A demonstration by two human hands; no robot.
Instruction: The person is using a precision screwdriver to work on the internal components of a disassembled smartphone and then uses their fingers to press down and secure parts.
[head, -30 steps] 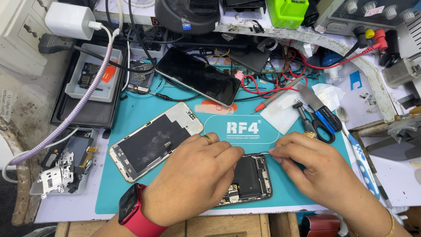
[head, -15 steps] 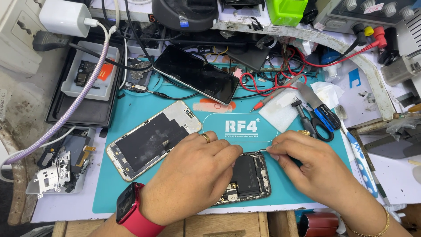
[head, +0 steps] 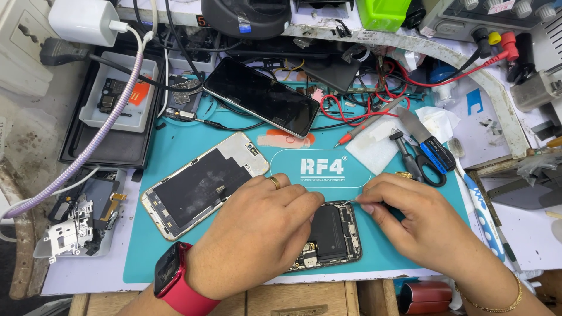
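**Both hands on an opened phone at the near edge of the teal mat**

The left hand, with a ring on one finger and a red watch at the wrist, lies curled over the opened phone body, fingers pressed together and bearing down on its left half. The right hand rests just to the right, thumb and forefinger pinching a thin metal tool whose tip meets the phone's far edge; a gold bangle sits on that wrist. The phone body lies near the middle of the teal work mat, at its near edge, its dark battery and small parts showing between the two hands.

Just left of the left hand lies a detached screen panel, back side up and tilted. Farther off, a dark phone rests face up at a slant. To the right, beyond the right hand, lie black and blue scissors, a white cloth and red probe leads. At far left a grey tray holds small parts
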